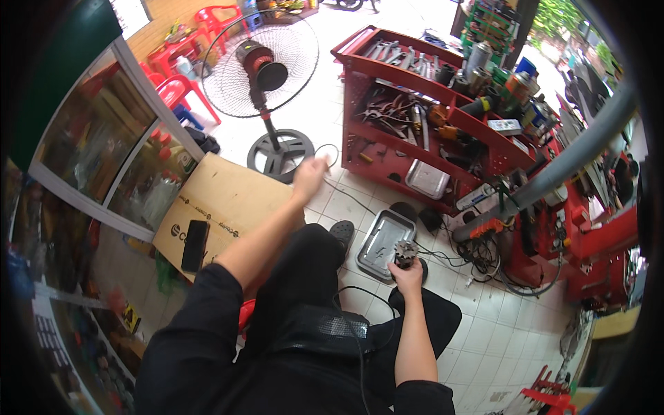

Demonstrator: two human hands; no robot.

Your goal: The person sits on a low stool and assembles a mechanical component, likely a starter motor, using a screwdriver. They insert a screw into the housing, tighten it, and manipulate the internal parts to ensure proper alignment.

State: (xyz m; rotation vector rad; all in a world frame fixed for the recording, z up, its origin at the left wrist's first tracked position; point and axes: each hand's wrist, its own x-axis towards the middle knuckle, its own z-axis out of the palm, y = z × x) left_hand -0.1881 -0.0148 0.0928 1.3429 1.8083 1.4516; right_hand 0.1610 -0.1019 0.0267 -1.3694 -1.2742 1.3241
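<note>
My right hand (409,274) is closed around a dark metal part topped by a toothed gear (405,250). It holds the gear upright by the near right edge of a grey metal tray (377,256), where a few small dark pieces lie. Stretched forward, my left hand (310,180) is over the far right corner of a cardboard sheet (238,183), near the fan's base. Its fingers look curled and slightly blurred, and whatever they may hold cannot be made out. On the cardboard lies a black phone (196,245).
Ahead stands a pedestal fan (266,72). A red tool cart (360,114) carries wrenches, pliers and cans. Cables (449,257) run over the tiled floor beneath a slanting grey pipe (574,159). A glass cabinet (97,131) is at left, near red chairs (181,93).
</note>
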